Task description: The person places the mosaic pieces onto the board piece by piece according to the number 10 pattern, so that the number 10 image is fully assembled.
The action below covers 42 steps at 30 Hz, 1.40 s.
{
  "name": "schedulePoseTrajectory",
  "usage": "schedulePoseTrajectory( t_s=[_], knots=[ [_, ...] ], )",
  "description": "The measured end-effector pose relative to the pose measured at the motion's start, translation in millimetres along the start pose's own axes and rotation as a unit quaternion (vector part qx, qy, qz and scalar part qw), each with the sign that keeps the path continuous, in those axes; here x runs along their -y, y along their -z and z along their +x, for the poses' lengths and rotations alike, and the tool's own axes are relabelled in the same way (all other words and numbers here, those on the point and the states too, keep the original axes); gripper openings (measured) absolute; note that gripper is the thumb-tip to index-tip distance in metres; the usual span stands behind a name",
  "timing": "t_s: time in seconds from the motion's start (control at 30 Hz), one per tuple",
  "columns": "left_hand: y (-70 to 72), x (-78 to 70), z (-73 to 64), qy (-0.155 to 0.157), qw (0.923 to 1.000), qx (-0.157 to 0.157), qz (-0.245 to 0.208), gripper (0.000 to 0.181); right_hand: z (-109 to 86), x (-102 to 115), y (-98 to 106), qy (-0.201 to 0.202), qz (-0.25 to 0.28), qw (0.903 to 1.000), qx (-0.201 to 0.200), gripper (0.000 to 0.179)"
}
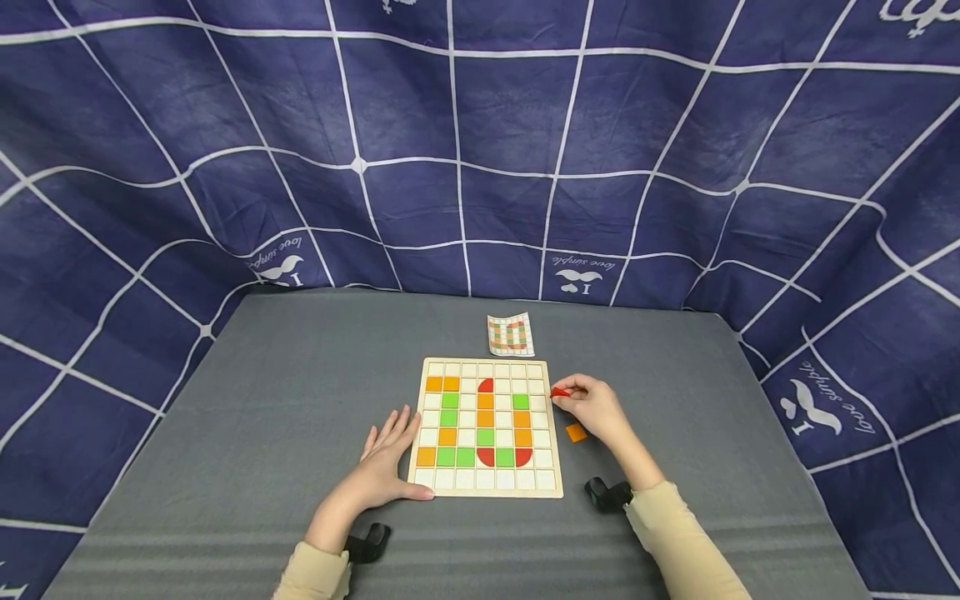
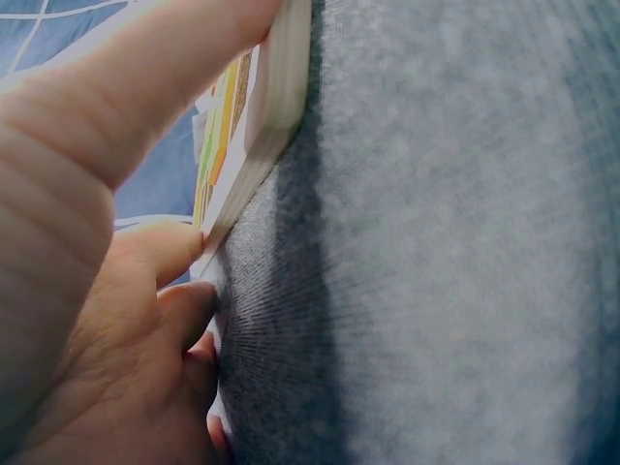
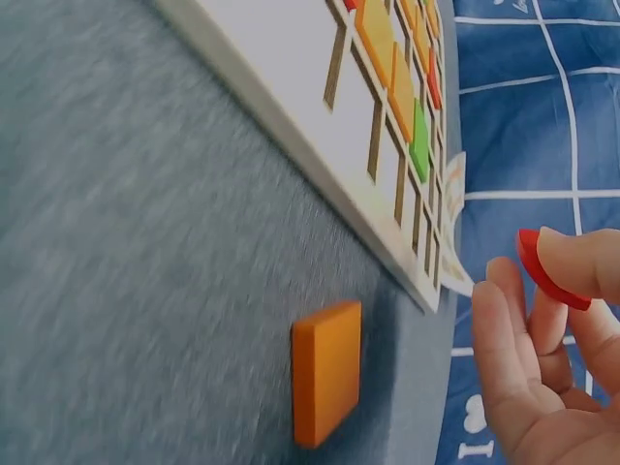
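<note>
A square wooden grid board (image 1: 555, 479) lies on the grey table with orange, green and red tiles set in some of its cells. My left hand (image 1: 386, 467) rests at the board's left side, fingers spread, with the thumb on its front left corner. In the left wrist view the thumb and fingers touch the board's edge. Just past the board's right edge, my right hand (image 1: 596, 407) pinches a red quarter-round tile (image 3: 549, 273) between thumb and finger. Below that hand an orange square tile (image 1: 576, 432) lies loose on the table, also plain in the right wrist view.
Behind the board lies a small pattern card (image 1: 511, 335) printed with a coloured grid. The grey table (image 1: 337, 350) meets a blue cloth (image 1: 405, 200) with white lines at its back and sides. Black wrist mounts (image 1: 607, 495) sit beneath both forearms.
</note>
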<state>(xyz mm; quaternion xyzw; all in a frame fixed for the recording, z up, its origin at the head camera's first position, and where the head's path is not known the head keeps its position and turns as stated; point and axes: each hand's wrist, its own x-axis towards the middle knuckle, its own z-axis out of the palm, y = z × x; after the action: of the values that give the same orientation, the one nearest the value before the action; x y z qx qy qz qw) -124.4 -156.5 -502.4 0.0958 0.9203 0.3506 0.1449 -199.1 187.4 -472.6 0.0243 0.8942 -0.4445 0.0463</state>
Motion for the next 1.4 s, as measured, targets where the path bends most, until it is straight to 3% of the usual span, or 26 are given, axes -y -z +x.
schedulePoseTrajectory(
  t_s=[0.23, 0.57, 0.8, 1.17, 1.4],
  knots=[
    [-0.2, -0.8, -0.3, -0.003, 1.0000, -0.002, 0.003, 0.125, 9.6, 6, -12, -0.003, 0.007, 0.9999, -0.014, 0.014],
    [-0.2, -2.2, -1.3, -0.007, 0.9999, -0.009, 0.005, 0.125, 18.6, 10, -25, -0.015, 0.062, 0.9975, -0.030, 0.022],
    [0.1, -1.8, -0.2, 0.000, 1.0000, -0.004, 0.003, 0.125, 23.5, 12, -31, 0.006, 0.050, 0.9976, -0.047, 0.017],
    [-0.4, -1.0, 0.4, 0.001, 1.0000, -0.005, 0.002, 0.125, 32.0, 19, -40, 0.037, 0.019, 0.9989, -0.023, 0.018],
    [-0.3, -1.3, 0.1, 0.003, 1.0000, -0.004, 0.000, 0.124, 37.8, 23, -46, 0.029, -0.002, 0.9996, -0.001, 0.008]
  ],
)
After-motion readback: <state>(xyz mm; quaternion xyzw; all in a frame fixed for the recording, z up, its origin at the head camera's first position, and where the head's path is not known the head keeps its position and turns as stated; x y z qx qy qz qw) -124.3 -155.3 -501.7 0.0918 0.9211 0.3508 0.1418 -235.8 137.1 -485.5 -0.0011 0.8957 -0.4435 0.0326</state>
